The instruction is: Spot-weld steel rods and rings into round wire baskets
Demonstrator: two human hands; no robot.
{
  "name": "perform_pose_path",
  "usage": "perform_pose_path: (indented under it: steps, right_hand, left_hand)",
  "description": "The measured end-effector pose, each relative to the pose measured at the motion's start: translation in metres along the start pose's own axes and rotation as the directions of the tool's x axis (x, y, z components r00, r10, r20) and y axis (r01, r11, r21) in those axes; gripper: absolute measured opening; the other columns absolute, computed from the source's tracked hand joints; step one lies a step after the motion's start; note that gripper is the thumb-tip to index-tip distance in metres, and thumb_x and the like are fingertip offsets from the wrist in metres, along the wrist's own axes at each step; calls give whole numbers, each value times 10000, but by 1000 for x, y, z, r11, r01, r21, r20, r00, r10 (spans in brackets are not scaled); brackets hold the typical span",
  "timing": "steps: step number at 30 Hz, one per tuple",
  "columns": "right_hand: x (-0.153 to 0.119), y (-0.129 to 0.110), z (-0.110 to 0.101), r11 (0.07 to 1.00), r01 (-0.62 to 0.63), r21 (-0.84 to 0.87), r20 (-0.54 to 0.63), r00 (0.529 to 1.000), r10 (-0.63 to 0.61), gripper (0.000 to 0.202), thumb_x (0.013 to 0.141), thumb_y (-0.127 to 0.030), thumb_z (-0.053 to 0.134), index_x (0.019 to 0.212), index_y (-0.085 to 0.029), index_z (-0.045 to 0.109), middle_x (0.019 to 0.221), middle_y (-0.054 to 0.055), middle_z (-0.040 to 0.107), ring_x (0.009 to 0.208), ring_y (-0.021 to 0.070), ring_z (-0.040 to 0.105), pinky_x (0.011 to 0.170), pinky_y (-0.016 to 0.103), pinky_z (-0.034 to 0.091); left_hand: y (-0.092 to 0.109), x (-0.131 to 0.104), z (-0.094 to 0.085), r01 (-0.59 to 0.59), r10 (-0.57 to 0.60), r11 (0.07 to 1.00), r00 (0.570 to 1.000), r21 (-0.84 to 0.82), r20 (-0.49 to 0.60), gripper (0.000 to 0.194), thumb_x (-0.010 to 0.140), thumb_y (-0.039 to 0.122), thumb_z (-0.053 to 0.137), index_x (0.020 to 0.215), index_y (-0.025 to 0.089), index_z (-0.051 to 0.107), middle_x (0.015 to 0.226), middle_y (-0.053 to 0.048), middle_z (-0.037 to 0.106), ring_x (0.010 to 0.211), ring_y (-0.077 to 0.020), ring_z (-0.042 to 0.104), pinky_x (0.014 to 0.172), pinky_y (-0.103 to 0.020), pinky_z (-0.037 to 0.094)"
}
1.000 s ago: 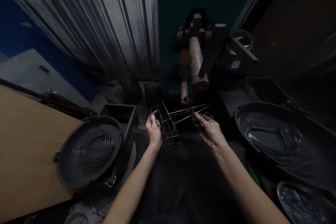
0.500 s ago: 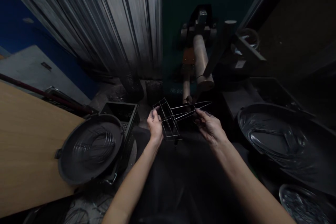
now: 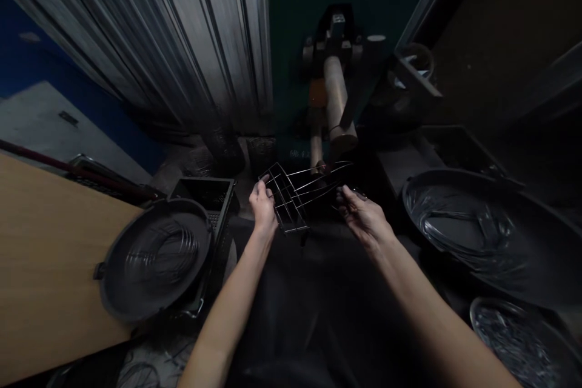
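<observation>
Both hands are up and well apart, with the work between them. The left hand (image 3: 262, 203) has thumb and fingers pinched on the near-left side of a thin, silvery, open wire frame (image 3: 293, 193) — that's the firm hold. The right hand (image 3: 364, 218) is over on the other side, fingertips bunched together; whether a wire is caught in them, I can't tell in this gloom.

Now look how the frame lies: right of the left fingers, its gridded body slanting from upper left down to lower right. Its long, slim wire prongs (image 3: 322, 180) run off rightward and a little upward, and their tips sit just beside the right fingertips. So the left hand has the body; the right is nearest the free ends.

Beyond, jutting from a dark green machine panel (image 3: 288, 73), there's a thick, pale metal cylinder (image 3: 335, 94) above a slimmer, coppery-looking rod (image 3: 316, 148) — and the prongs cross right by that rod's end, though touching or not, I can't say.
</observation>
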State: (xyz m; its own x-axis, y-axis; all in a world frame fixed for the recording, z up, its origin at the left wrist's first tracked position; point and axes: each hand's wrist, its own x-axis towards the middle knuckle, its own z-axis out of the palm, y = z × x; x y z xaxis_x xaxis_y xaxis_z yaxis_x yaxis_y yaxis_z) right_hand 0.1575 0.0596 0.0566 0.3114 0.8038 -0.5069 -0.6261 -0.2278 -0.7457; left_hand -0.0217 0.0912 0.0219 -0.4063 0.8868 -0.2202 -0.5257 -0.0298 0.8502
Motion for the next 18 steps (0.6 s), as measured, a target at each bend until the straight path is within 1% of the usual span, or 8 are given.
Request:
perform_pose_path:
  steps: [4,7,9,12,14,15,16,18]
  right_hand:
    - [-4,4,-4,993,80,-91,65,995,-75,267,531,-255,857,673,-150,656,642,1,630,522,72,556,405,139,421]
    - [-23,9,0,930,244,-275,223,957,-185,296,567,-374,828,676,-153,665,606,3,608,502,85,528,415,177,408]
    - [-40,10,6,802,419,-427,369,890,-269,257,652,-404,772,713,-169,685,615,11,619,526,111,544,483,218,446]
    - [-58,4,18,502,685,-528,555,725,-407,125,746,-338,691,788,-223,714,766,31,676,689,173,615,691,296,496]
    - [-56,-1,27,343,757,-556,617,652,-440,94,754,-279,667,826,-252,722,874,32,689,823,208,629,818,330,470]
    - [-51,-4,29,304,754,-582,631,654,-417,100,754,-266,661,832,-256,723,898,32,691,865,218,626,849,337,455]
    - [-43,-6,31,299,733,-611,635,680,-368,99,756,-273,657,825,-250,723,894,34,692,876,222,625,849,335,450]
    - [-27,-5,28,382,638,-668,606,765,-218,155,770,-355,641,801,-223,716,817,37,690,802,210,626,761,311,465]
  left_hand:
    - [4,6,4,-24,24,1000,1000,14,-10,287,843,351,546,972,113,640,474,105,241,364,-24,188,383,-160,114]
    - [7,8,6,-46,46,998,999,48,-2,251,864,326,514,928,120,642,477,95,262,374,-29,195,387,-165,115]
    - [5,6,4,-60,60,995,998,74,4,237,878,320,487,897,132,631,485,88,274,384,-36,210,391,-166,130]
    - [-3,-9,-12,-137,136,982,991,129,13,240,873,375,499,865,163,613,512,73,315,413,-49,266,408,-164,182]
    - [-13,-28,-29,-196,193,964,981,181,36,250,850,418,535,860,182,616,527,62,357,432,-60,301,427,-173,222]
    - [-19,-38,-39,-220,209,951,975,218,73,244,836,421,556,861,188,625,528,56,377,439,-67,316,444,-181,247]
    - [-25,-48,-50,-247,215,933,966,263,145,232,824,413,575,860,193,639,530,47,406,452,-77,344,472,-191,286]
    - [-35,-65,-70,-309,184,888,918,341,352,194,770,382,644,826,199,673,552,15,490,519,-111,444,594,-233,386]
